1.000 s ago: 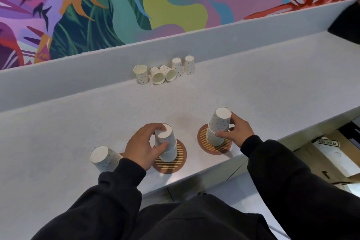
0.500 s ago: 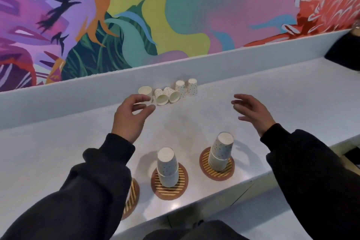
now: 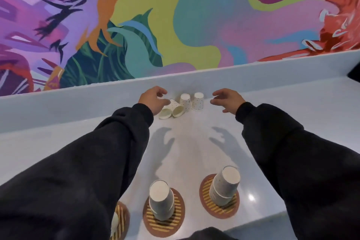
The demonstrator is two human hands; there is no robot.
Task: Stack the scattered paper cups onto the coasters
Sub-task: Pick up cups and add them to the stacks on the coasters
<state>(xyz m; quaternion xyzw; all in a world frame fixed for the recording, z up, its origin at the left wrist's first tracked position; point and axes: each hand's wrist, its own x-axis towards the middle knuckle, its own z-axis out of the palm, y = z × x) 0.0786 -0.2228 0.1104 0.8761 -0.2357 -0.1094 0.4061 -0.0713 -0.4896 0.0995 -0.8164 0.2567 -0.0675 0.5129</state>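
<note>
Dotted white paper cups cluster at the back of the counter: two lie on their sides (image 3: 175,109) and two stand upside down (image 3: 198,101). My left hand (image 3: 153,99) hovers with curled fingers over the cluster's left end, hiding whatever is beneath it; whether it touches a cup I cannot tell. My right hand (image 3: 227,100) hangs open just right of the upright cups, apart from them. Near the front edge, a cup stack (image 3: 161,199) stands on the middle striped coaster (image 3: 175,226), another stack (image 3: 224,186) on the right coaster (image 3: 206,203). A third coaster (image 3: 121,218) peeks from under my left sleeve.
A low grey ledge (image 3: 78,99) runs along the counter's back below a colourful mural. The counter's front edge (image 3: 263,224) lies just beyond the coasters. A dark object (image 3: 354,72) sits at the far right.
Both hands let go of the stacks on the coasters and reached forward to the cup cluster at the back. The camera leaned forward with them.
</note>
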